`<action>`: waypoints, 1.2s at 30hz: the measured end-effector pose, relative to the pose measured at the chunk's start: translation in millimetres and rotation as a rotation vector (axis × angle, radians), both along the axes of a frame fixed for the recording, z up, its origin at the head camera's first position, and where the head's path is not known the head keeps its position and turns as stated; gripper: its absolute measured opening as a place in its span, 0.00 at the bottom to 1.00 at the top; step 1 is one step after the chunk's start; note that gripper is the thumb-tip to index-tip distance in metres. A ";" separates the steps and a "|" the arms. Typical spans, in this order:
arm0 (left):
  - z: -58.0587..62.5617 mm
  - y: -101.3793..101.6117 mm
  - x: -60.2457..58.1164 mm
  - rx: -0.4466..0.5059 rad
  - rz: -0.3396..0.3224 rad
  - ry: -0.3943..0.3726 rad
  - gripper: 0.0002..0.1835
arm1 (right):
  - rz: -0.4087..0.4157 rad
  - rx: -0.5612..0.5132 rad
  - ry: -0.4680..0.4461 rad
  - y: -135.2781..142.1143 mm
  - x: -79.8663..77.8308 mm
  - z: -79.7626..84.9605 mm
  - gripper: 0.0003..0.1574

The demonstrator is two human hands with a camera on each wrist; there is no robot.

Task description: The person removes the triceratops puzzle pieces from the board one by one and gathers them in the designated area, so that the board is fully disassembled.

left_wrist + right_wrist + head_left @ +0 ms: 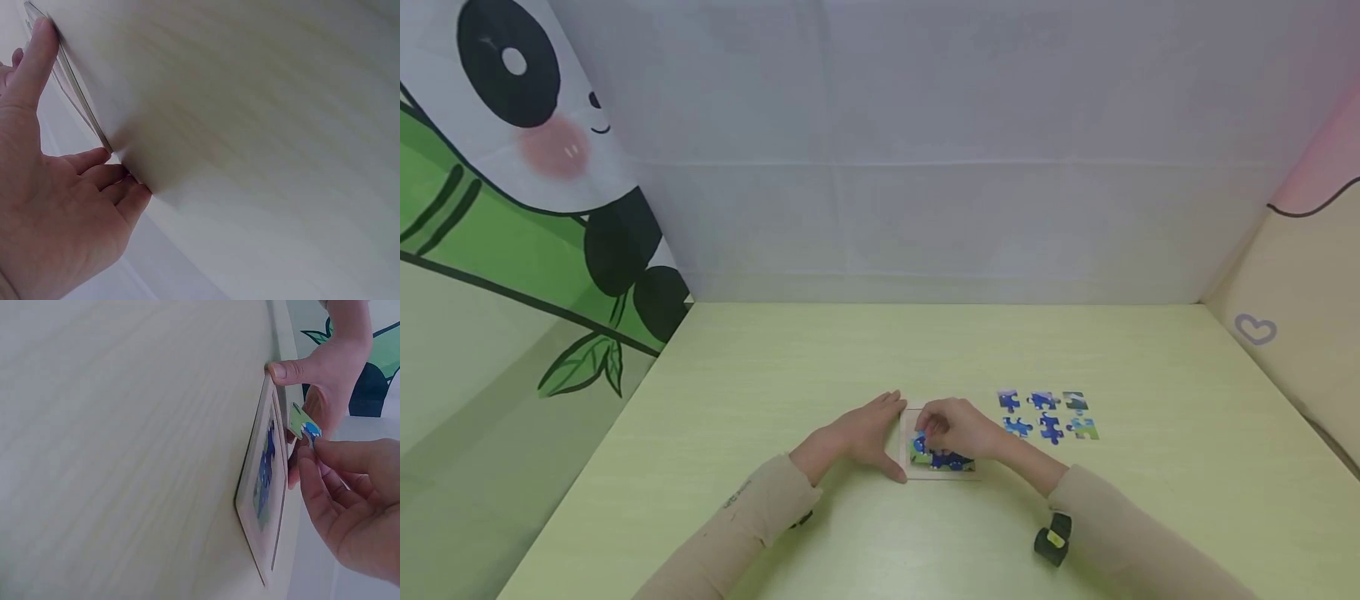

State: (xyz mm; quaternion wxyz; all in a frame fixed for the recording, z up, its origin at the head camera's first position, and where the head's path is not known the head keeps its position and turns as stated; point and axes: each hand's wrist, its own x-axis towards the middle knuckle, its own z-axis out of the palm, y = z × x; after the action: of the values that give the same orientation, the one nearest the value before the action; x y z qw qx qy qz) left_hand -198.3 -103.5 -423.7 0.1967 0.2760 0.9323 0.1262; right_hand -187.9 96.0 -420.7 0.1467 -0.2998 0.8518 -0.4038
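Note:
A thin, pale puzzle tray (940, 476) lies on the table with several blue and green pieces (955, 462) in its lower part. My left hand (865, 433) is at the tray's left side, thumb and fingers spread, touching its edge near the two corners. Over the tray, my right hand (964, 427) pinches a jigsaw piece (304, 426), green with a blue part, between thumb and fingertips. In the right wrist view that piece is held tilted above the tray surface. The right hand hides the upper part of the tray in the head view.
Several loose jigsaw pieces (1051, 428) lie in two rows on the table, right of the tray. A pale wall cloth (880, 217) stands behind the table (805, 350). Printed panels flank both sides. A dark device (1054, 539) is on the right wrist.

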 end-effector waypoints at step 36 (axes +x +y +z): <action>-5.2 -1.6 -0.9 0.014 0.007 0.001 0.62 | -0.078 0.079 -0.009 124.9 13.2 -10.2 0.10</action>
State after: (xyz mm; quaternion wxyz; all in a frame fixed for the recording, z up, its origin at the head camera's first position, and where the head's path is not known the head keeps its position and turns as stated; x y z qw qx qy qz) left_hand -199.2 -105.1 -428.9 0.1937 0.2740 0.9325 0.1334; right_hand -174.7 220.9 -430.9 0.1462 -0.2585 0.8775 -0.3765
